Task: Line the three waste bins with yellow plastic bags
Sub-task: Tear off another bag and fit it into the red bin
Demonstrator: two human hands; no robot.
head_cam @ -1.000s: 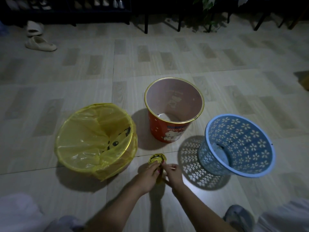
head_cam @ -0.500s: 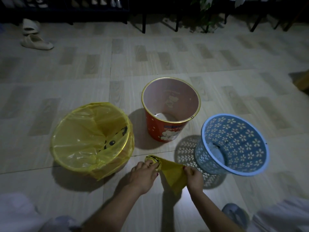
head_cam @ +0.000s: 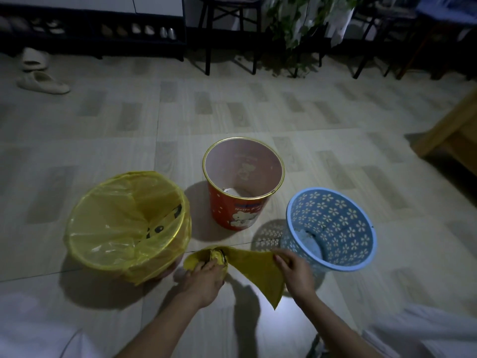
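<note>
Your left hand (head_cam: 204, 277) is clamped on the bag roll (head_cam: 216, 257), right hand (head_cam: 296, 273) pinching the yellow bag (head_cam: 255, 270); pin the roll and tear sharply at the perforation

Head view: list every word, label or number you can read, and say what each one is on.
"Hello Ki...": on a blue band on the red bin, above a white cartoon figure; the last letters are blurred.
Faint print inside the red bin's wall: too pale to read.
Black marks showing through the yellow bag on the left bin: a picture, not text.
Blue basket: flower pattern only.
</note>
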